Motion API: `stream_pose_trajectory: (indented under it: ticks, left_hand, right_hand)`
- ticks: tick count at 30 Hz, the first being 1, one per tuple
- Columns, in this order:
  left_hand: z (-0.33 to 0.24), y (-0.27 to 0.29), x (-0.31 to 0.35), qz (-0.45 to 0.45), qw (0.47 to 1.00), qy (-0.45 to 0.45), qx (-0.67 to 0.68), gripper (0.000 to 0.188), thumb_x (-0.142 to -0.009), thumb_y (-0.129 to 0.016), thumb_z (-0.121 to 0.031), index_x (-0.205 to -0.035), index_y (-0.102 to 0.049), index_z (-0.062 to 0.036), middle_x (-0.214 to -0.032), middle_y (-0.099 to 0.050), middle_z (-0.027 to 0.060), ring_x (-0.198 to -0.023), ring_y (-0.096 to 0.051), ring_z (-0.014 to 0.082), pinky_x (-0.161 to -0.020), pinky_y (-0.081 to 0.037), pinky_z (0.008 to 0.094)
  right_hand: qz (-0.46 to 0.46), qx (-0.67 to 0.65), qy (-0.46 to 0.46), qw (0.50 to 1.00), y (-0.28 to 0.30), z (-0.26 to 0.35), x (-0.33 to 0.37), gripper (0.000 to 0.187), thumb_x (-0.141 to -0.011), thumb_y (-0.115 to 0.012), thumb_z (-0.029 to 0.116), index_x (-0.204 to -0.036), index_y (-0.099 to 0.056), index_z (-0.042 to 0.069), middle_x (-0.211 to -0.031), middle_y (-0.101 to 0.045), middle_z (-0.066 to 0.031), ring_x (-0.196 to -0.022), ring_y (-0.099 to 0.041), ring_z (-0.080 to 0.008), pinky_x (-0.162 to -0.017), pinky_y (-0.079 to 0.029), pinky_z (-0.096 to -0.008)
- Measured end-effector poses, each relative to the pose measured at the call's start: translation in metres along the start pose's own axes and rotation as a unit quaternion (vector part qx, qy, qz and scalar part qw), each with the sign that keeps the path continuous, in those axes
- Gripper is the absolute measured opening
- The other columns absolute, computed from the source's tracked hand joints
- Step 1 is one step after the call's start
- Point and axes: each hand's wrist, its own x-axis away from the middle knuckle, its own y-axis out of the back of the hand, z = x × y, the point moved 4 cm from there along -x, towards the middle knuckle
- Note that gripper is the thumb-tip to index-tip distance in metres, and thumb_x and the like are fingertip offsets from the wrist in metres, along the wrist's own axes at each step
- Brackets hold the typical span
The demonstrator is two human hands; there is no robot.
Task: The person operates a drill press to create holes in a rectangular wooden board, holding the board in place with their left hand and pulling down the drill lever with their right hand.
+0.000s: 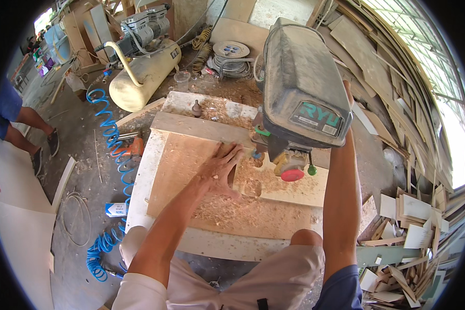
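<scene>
A dusty grey drill press (299,77) with a red round knob (292,175) and a small green-tipped lever (312,169) stands in front of me. Under it, a light wooden board (181,160) lies against a wooden fence (191,127), strewn with shavings. My left hand (221,173) rests on the board's right part with fingers and thumb spread, left of the drill bit area. A pale board (294,186) with round cut-outs lies to its right. My right arm reaches up along the machine's right side; my right hand (348,92) is mostly hidden behind the housing, fingers unseen.
A cream air compressor (144,72) stands at the far left, with a coiled blue hose (108,129) trailing down beside the bench. An orange tool (134,148) and a blue-white box (115,209) lie left. Wood offcuts (413,227) pile up at right. Another person's legs (28,121) show at left.
</scene>
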Motion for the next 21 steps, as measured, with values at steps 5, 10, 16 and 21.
stream_pose_trajectory:
  ticks: [5, 10, 16, 21]
  left_hand:
    - [-0.0009, 0.0028, 0.0009, 0.011, 1.0, -0.001, 0.007, 0.143, -0.048, -0.081, -0.071, -0.154, -0.023, 0.0045, -0.164, -0.02, 0.0204, -0.153, -0.015, 0.035, -0.126, -0.008, 0.052]
    - [0.0008, -0.0012, 0.0011, 0.001, 1.0, -0.018, 0.014, 0.143, -0.048, -0.081, -0.071, -0.154, -0.023, 0.0049, -0.164, -0.019, 0.0194, -0.153, -0.015, 0.0343, -0.126, -0.008, 0.0525]
    - [-0.0034, 0.0007, 0.0013, 0.012, 1.0, -0.004, -0.006, 0.141, -0.049, -0.083, -0.067, -0.154, -0.023, 0.0047, -0.164, -0.019, 0.0189, -0.153, -0.015, 0.0335, -0.126, -0.008, 0.0527]
    - [-0.0009, 0.0005, 0.0016, 0.001, 1.0, -0.007, 0.02, 0.14, -0.048, -0.085, -0.064, -0.153, -0.024, 0.0058, -0.163, -0.021, 0.0202, -0.153, -0.016, 0.0353, -0.126, -0.01, 0.0533]
  right_hand:
    - [0.001, 0.007, 0.005, 1.0, 0.003, -0.0001, 0.0052, 0.037, -0.09, -0.057, 0.031, -0.097, -0.067, -0.004, -0.088, -0.071, -0.0234, -0.081, -0.068, -0.0314, -0.076, -0.052, -0.0423]
    - [0.0, 0.009, 0.01, 1.0, 0.0041, 0.0013, 0.0053, 0.036, -0.09, -0.058, 0.03, -0.098, -0.067, -0.003, -0.089, -0.071, -0.0231, -0.081, -0.068, -0.0311, -0.076, -0.052, -0.042]
    - [-0.001, 0.019, 0.011, 1.0, 0.0048, -0.0004, 0.0049, 0.035, -0.09, -0.058, 0.029, -0.098, -0.067, -0.003, -0.09, -0.071, -0.0229, -0.081, -0.068, -0.0308, -0.076, -0.052, -0.0417]
    - [-0.002, 0.03, 0.016, 0.999, 0.005, -0.0011, 0.0042, 0.034, -0.09, -0.059, 0.029, -0.099, -0.067, -0.003, -0.09, -0.071, -0.0226, -0.081, -0.068, -0.0305, -0.076, -0.052, -0.0414]
